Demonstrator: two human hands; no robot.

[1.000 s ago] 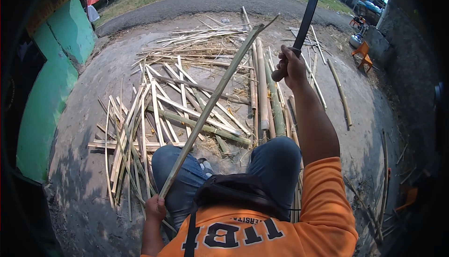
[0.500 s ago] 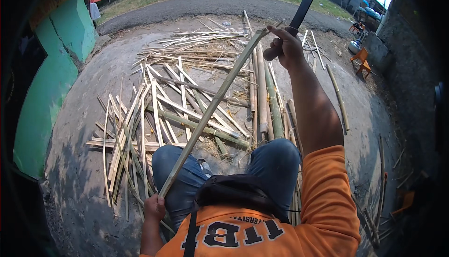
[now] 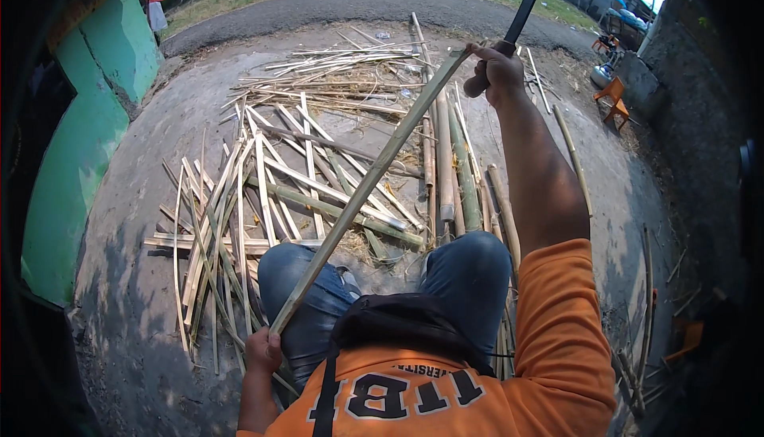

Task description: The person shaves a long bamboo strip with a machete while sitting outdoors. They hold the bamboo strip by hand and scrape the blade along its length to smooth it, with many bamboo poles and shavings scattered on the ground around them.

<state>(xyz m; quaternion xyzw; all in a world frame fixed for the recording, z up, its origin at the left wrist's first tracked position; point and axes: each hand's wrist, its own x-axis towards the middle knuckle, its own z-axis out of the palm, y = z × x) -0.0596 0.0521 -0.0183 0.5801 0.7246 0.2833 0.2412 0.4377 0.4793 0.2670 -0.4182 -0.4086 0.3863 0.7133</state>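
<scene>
A long split bamboo strip (image 3: 368,185) slants across my lap, from low on the left to high on the right. Its lower end is gripped in my closed left hand (image 3: 262,350), beside my left knee. At arm's length, my right hand (image 3: 500,73) is wrapped round the handle of a machete (image 3: 530,2), whose dark blade points up and away. Fingertips of that same hand touch the strip's upper end; whether they pinch it is hard to tell.
Pale split bamboo strips (image 3: 231,222) lie piled on the ground at left, with thinner strips (image 3: 326,87) beyond. Whole bamboo poles (image 3: 465,174) lie ahead of my right knee. A green wall (image 3: 72,150) stands left; an orange chair (image 3: 613,103) is at far right.
My right hand and the machete have shifted slightly to the right, and the strip's upper end has moved with them. My left hand keeps its hold on the lower end.
</scene>
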